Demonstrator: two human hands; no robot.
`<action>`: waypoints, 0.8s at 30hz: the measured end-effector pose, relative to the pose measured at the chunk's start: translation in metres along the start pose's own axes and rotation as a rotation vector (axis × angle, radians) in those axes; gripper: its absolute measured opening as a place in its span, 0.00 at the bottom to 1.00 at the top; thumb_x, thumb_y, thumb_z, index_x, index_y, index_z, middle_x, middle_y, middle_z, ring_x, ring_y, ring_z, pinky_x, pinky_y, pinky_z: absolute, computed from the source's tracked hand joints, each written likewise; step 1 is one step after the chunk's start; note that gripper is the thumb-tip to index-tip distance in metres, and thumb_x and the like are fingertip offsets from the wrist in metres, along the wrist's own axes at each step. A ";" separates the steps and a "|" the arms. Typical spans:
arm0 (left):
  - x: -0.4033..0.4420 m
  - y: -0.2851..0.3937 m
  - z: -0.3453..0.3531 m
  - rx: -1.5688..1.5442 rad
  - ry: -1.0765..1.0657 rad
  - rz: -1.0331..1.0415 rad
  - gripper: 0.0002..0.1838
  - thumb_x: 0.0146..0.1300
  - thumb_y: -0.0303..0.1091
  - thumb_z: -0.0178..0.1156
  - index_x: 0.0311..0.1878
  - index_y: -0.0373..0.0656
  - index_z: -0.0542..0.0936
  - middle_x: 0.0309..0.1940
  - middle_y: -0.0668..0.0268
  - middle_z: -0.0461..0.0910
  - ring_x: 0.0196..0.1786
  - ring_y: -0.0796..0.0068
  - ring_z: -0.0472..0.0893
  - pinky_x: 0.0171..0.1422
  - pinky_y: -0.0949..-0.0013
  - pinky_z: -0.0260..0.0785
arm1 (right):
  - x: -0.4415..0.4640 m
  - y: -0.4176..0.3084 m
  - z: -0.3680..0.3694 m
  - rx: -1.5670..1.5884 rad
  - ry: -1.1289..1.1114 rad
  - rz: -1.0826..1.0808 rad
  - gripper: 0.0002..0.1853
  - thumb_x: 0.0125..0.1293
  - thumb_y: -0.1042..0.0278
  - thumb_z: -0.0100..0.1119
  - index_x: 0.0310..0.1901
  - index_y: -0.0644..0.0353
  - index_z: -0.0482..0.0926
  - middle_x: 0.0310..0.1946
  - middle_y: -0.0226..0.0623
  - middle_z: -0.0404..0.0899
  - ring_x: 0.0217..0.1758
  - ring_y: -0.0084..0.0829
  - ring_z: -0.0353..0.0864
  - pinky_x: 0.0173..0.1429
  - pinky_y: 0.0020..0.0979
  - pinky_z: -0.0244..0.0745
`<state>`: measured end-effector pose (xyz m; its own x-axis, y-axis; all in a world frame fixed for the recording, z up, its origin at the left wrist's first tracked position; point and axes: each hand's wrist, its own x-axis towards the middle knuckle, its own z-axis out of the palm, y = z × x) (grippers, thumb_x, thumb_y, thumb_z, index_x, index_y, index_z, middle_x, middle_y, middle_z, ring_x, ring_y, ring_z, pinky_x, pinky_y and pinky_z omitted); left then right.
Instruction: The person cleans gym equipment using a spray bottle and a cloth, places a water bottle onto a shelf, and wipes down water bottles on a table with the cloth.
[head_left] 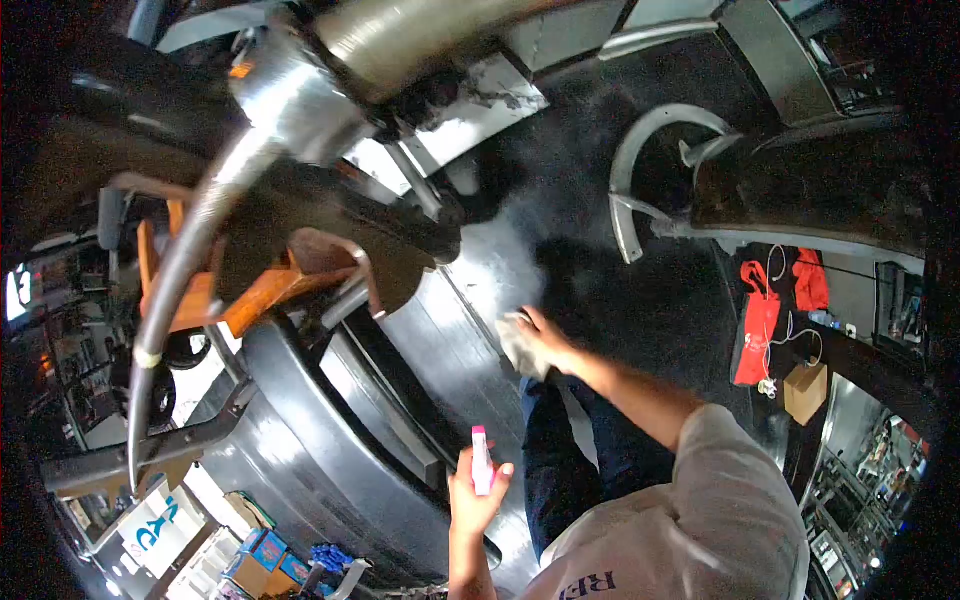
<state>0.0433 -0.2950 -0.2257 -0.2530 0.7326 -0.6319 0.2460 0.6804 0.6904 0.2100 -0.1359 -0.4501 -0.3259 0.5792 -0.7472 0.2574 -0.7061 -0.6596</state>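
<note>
In the lower middle of the head view, my left hand is closed around a spray bottle with a white and pink head, seen from above. Its lower part is hidden by the hand. Farther forward, my right hand grips a crumpled pale cloth, which hangs in front of my legs. To the left of both hands is a large machine with a curved dark panel. I cannot tell whether the cloth touches anything.
A thick metal tube and a curved bar cross the upper left, near head height. A grey curved frame stands at the upper right. Red bags hang above a cardboard box. Blue boxes sit at lower left.
</note>
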 end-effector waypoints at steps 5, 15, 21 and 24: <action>-0.024 0.044 -0.019 0.036 0.056 0.156 0.23 0.57 0.37 0.70 0.54 0.41 0.78 0.24 0.69 0.78 0.27 0.81 0.78 0.36 0.72 0.73 | -0.116 -0.033 0.021 0.115 0.066 0.052 0.34 0.76 0.46 0.48 0.74 0.63 0.59 0.71 0.46 0.66 0.73 0.38 0.65 0.74 0.34 0.60; -0.084 0.082 -0.053 -0.134 0.083 0.358 0.22 0.56 0.36 0.69 0.55 0.43 0.80 0.22 0.69 0.77 0.26 0.81 0.76 0.35 0.72 0.71 | -0.146 -0.029 -0.118 -0.134 0.428 -0.461 0.14 0.77 0.65 0.46 0.55 0.63 0.76 0.41 0.35 0.81 0.47 0.26 0.78 0.54 0.29 0.72; -0.094 0.087 -0.072 -0.163 0.130 0.506 0.22 0.56 0.32 0.68 0.55 0.41 0.80 0.23 0.69 0.78 0.27 0.82 0.76 0.36 0.74 0.71 | -0.245 -0.195 -0.112 -0.375 0.375 -0.725 0.22 0.74 0.74 0.45 0.67 0.61 0.68 0.49 0.47 0.79 0.51 0.31 0.78 0.59 0.28 0.71; -0.100 0.104 -0.085 -0.189 0.131 0.594 0.26 0.57 0.28 0.66 0.61 0.41 0.77 0.39 0.66 0.82 0.33 0.81 0.79 0.43 0.74 0.74 | -0.296 -0.277 -0.111 -0.429 0.408 -0.821 0.21 0.72 0.76 0.44 0.65 0.63 0.70 0.53 0.44 0.79 0.55 0.31 0.79 0.63 0.28 0.70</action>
<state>0.0144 -0.2992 -0.0607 -0.2398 0.9673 -0.0824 0.2136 0.1353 0.9675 0.3363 -0.0664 -0.0557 -0.2340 0.9717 0.0326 0.4251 0.1324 -0.8954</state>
